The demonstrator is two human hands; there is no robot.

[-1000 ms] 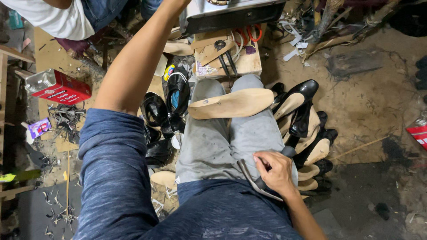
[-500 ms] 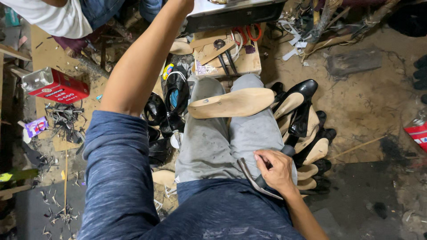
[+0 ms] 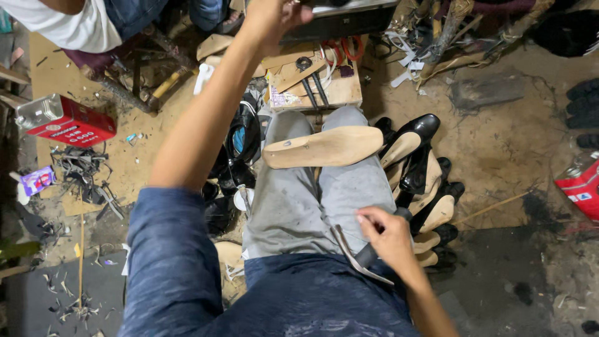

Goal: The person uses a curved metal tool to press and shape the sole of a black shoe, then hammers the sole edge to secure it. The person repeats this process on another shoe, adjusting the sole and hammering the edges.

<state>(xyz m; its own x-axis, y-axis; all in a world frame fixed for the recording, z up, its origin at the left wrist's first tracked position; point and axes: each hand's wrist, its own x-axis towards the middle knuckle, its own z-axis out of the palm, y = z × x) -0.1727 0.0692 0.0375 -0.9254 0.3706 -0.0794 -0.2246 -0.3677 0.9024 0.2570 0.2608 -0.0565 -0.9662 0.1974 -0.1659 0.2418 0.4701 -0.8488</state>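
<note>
While the left arm stretches straight up and forward in its blue sleeve, the left hand (image 3: 271, 19) reaches the dark metal edge of a machine (image 3: 337, 19) at the top of the view; its fingers curl there, but whether they close on anything cannot be told, since the frame cuts them off. The right hand (image 3: 387, 234) rests low on the right thigh, wrist bent inward, its grip closed around the black handle of a thin curved knife (image 3: 362, 256) whose pale blade lies across the grey trousers towards the left. Across both knees lies a flat tan leather insole (image 3: 324, 146), pointed toe to the right, untouched by either hand.

Beyond the knees, a low wooden bench (image 3: 346, 90) carries paper scraps, a small ring and two dark tools. A red rectangular tin (image 3: 65, 122) lies on its side on the cardboard-covered floor at the left, its contents hidden. Another red container (image 3: 580, 184) is cut off at the right edge. Black pointed shoes with tan insoles (image 3: 424, 175) are stacked just beside the right leg, and more dark shoes (image 3: 240, 146) are piled by the left leg, too shadowed to count. Another person in a white shirt (image 3: 68, 25) sits at the upper left, mostly out of frame.
</note>
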